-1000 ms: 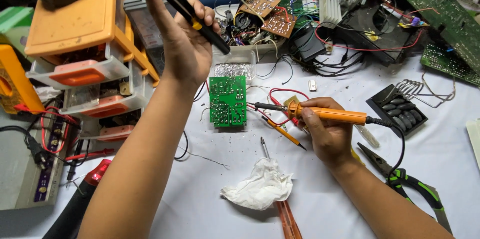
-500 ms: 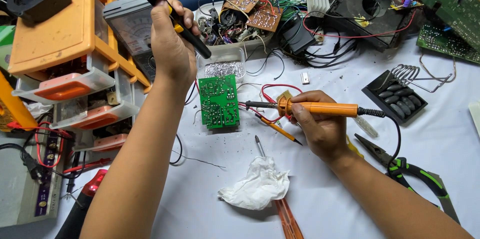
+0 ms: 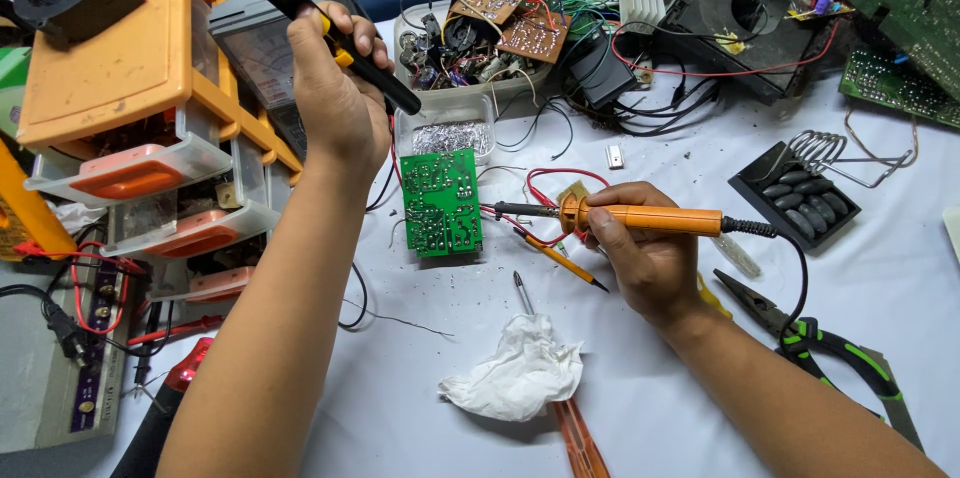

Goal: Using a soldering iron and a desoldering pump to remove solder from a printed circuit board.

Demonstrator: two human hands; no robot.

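Left hand (image 3: 335, 103) fisted around black desoldering pump (image 3: 330, 33), raised above green board (image 3: 441, 202). Right hand (image 3: 645, 258) grips orange soldering iron (image 3: 640, 218), tip beside board's right edge. Board flat on white surface (image 3: 420, 388), crumpled tissue (image 3: 515, 378) near.

The soldering iron (image 3: 640, 219) has an orange handle and a black cord. The desoldering pump (image 3: 330, 34) is black with a yellow band. The circuit board (image 3: 441, 202) is green, speckled with silver solder dots. The tabletop (image 3: 880, 278) is white, the crumpled tissue (image 3: 516, 372) white, the drawer organizer (image 3: 130, 88) orange with clear drawers, and the pliers (image 3: 830, 348) black and green.
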